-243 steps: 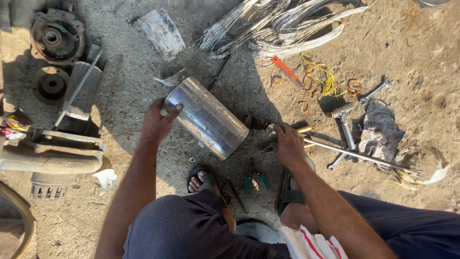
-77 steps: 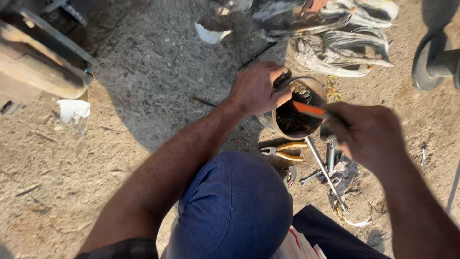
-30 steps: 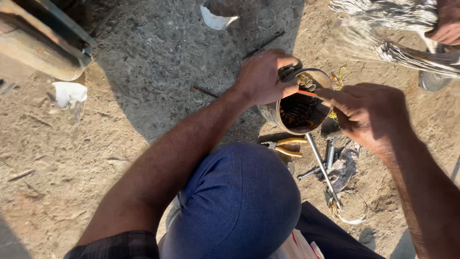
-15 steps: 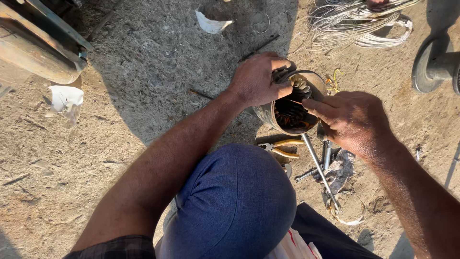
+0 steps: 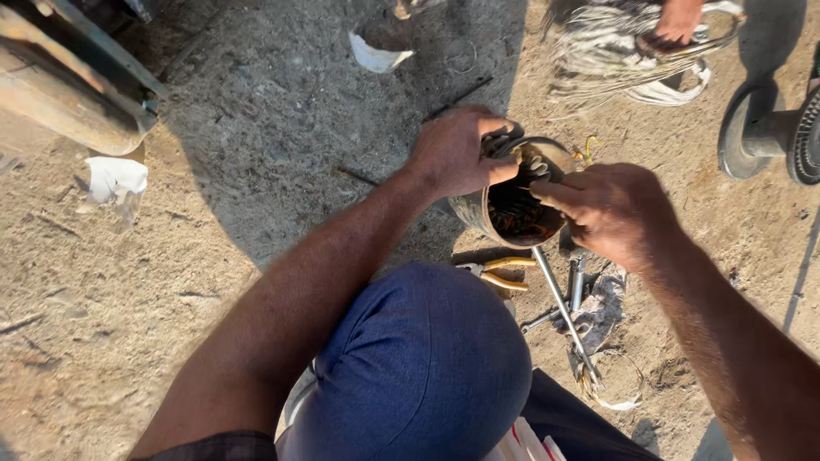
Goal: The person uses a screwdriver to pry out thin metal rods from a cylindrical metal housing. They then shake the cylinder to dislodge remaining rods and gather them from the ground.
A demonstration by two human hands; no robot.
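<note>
A metal motor cylinder (image 5: 471, 215) stands upright on the sandy ground, its open top showing copper windings (image 5: 517, 213). My left hand (image 5: 457, 152) grips the cylinder's far rim. My right hand (image 5: 611, 209) hovers over the right side of the opening, fingers bent toward the windings; whether it holds anything is hidden. My knee in blue trousers (image 5: 418, 358) fills the lower middle of the view.
Yellow-handled pliers (image 5: 500, 273), metal rods and wrenches (image 5: 564, 307) and a rag (image 5: 602, 309) lie below the cylinder. Another person's hand (image 5: 679, 19) rests on a bundle of pale wire (image 5: 615, 64) at top right. A pulley wheel (image 5: 760, 132) sits far right, rusty pipe (image 5: 64, 94) top left.
The cylinder, earlier lying on its side, now stands upright. An orange tool seen in my right hand 2.6 s ago is no longer visible. The other person's hand has come onto the wire bundle.
</note>
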